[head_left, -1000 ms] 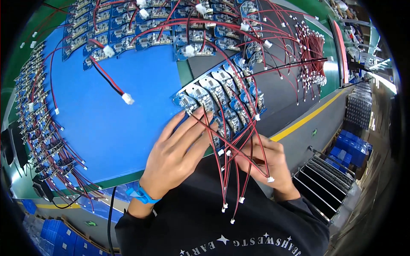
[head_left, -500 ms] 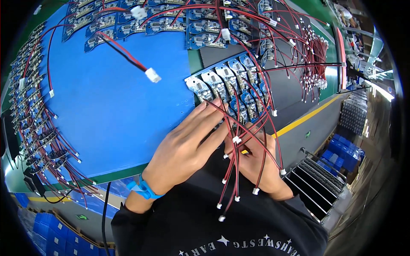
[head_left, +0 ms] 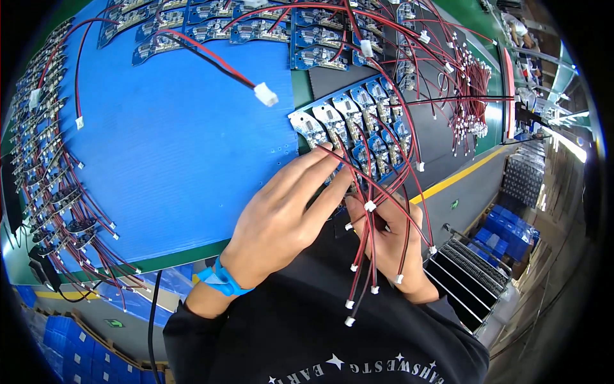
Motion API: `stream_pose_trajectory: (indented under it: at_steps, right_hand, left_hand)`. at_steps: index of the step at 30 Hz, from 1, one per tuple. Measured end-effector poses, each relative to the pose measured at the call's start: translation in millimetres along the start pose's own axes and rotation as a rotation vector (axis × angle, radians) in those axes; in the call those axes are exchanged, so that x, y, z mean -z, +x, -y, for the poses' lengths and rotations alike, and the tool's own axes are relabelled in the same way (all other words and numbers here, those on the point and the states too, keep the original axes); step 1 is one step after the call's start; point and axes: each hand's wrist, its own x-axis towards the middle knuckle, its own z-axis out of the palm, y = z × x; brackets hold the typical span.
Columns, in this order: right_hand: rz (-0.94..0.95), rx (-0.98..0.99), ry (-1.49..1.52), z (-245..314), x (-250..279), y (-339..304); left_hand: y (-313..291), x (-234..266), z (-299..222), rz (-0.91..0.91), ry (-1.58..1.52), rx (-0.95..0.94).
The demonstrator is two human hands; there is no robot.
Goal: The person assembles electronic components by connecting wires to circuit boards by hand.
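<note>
A panel of blue circuit boards (head_left: 363, 105) lies at the table's near right part, with red and black wires soldered along it. My left hand (head_left: 275, 214), a blue band at its wrist, holds the panel's near left side, fingertips resting on the boards; its thumb is mostly hidden. Below the panel's near edge, my right hand (head_left: 393, 240) is closed, its fingers curled under the hanging wires. What it pinches is hidden. Several wires with white connectors (head_left: 369, 205) fall across the right hand and in front of my dark top.
More circuit board panels (head_left: 262, 31) line the far side of the blue mat (head_left: 173, 141). Wired boards (head_left: 70, 208) stand stacked along the left edge. A bundle of loose wires (head_left: 472, 96) lies at right. A metal rack (head_left: 470, 275) stands beside the table.
The view has shifted slightly, so table, panel and hands all appear a little further right. My right fingers have shifted a little, and a small yellow patch between them no longer shows.
</note>
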Motion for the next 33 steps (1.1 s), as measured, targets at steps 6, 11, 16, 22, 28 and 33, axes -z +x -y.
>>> stream_pose_trajectory:
  at_steps: [6, 11, 16, 22, 28, 33]
  right_hand:
    - [0.009, -0.051, 0.021, -4, -3, -2]
    - [-0.059, -0.022, 0.047, -11, -14, -3]
    - [-0.017, 0.075, -0.135, -4, -6, 1]
    - [0.051, 0.085, -0.182, 3, 1, 5]
    - [0.052, 0.106, -0.195, 4, 3, 6]
    - [0.041, 0.169, -0.251, 3, 4, 11]
  left_hand:
    - [-1, 0, 1, 0.007, -0.017, -0.005]
    - [0, -1, 2, -0.004, -0.039, -0.006]
    - [1, 2, 1, 0.033, 0.0, -0.008]
    - [1, 1, 2, 0.038, -0.001, -0.006]
    - [1, 1, 1, 0.037, 0.004, -0.003]
    - [1, 1, 1, 0.032, 0.01, -0.008]
